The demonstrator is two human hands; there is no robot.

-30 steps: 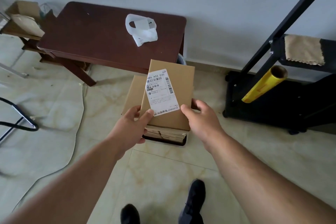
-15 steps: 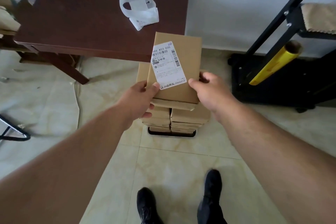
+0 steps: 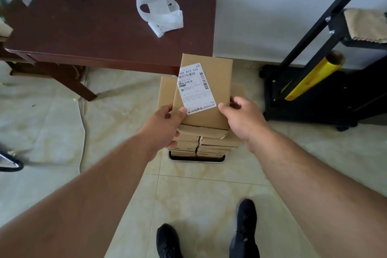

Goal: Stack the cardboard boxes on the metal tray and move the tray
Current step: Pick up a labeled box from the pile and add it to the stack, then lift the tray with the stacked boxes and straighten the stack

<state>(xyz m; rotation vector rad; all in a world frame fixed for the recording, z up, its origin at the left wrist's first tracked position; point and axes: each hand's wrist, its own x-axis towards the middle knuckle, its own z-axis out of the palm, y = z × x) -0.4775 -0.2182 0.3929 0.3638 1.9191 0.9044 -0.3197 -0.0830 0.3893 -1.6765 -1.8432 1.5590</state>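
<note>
A flat cardboard box with a white shipping label point(image 3: 206, 90) lies on top of a double stack of cardboard boxes point(image 3: 209, 142). The stack stands on a metal tray point(image 3: 196, 159) on the tiled floor; only the tray's near rim shows. My left hand point(image 3: 165, 125) grips the labelled box at its near left corner, thumb on top. My right hand point(image 3: 243, 119) grips its near right edge, thumb on top beside the label. The box sits skewed over the stack.
A dark wooden table point(image 3: 109, 29) with a white plastic bag point(image 3: 160, 13) stands behind the stack by the wall. A black metal frame point(image 3: 314, 94) holding a yellow roll point(image 3: 312, 76) is at right. My two black shoes point(image 3: 245, 228) stand on the tiles below.
The labelled box has come down from in front of me onto the top of the stack. The view has shifted, so more of the stack and the tray's rim show.
</note>
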